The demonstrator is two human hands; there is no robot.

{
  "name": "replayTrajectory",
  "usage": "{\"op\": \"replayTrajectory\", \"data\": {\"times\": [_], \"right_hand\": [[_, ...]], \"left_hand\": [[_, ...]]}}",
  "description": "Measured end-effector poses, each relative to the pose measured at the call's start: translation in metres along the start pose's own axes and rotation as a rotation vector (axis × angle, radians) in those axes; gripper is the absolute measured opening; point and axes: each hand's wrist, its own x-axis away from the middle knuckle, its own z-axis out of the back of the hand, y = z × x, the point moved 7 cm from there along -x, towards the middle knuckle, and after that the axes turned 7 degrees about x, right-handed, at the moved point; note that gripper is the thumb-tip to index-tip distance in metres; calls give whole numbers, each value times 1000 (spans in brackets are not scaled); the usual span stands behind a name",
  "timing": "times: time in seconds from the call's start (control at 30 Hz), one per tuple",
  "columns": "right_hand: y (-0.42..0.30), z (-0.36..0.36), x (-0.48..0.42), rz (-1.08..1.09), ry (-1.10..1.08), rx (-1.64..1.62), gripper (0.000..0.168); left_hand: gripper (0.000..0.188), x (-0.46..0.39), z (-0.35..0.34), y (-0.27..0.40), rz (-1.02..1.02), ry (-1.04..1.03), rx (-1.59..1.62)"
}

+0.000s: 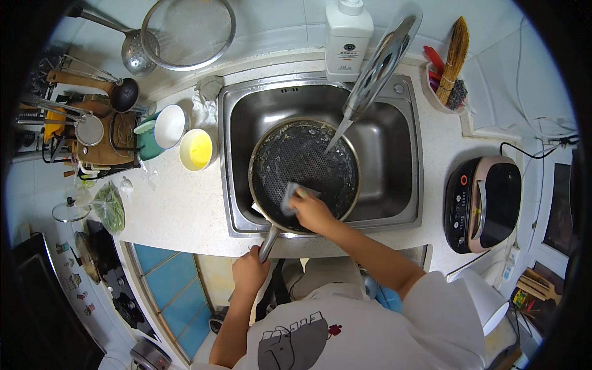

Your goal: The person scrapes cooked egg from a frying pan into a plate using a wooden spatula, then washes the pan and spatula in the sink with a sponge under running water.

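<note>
A round dark frying pan [300,152] with a honeycomb-textured inside lies over the stainless steel sink [388,175]. My left hand [250,270] grips its metal handle [269,245] at the sink's front edge. With my right hand [313,210] I press a grey scouring cloth or pad [289,196] against the lower part of the pan's inside. Pale residue clings around the pan's surface. From the chrome faucet [370,78], a stream of water [337,135] falls into the pan.
Left of the sink stand a bowl with yellow contents [199,150], a white bowl [170,126] and a bag of green vegetables [109,208]. Behind it is a white pump bottle [349,41]. An electric cooking appliance [483,203] sits right, below a brush holder [432,92].
</note>
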Motion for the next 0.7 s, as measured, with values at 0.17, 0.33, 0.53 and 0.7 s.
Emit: {"op": "replayTrajectory", "data": {"times": [0.17,0.33,0.53,0.7], "right_hand": [[69,40,-31,-265,208,10,23],[40,-8,1,-77,14,-130,25],[39,6,-30,-199,128,-235,11],[57,9,-13,-266,30,-209,13]], "left_hand": [[19,-5,6,11,-70,2,-66],[21,-9,15,8,-56,-34,-60],[24,-6,14,17,-25,-98,-12],[25,4,11,18,-22,-127,48]]}}
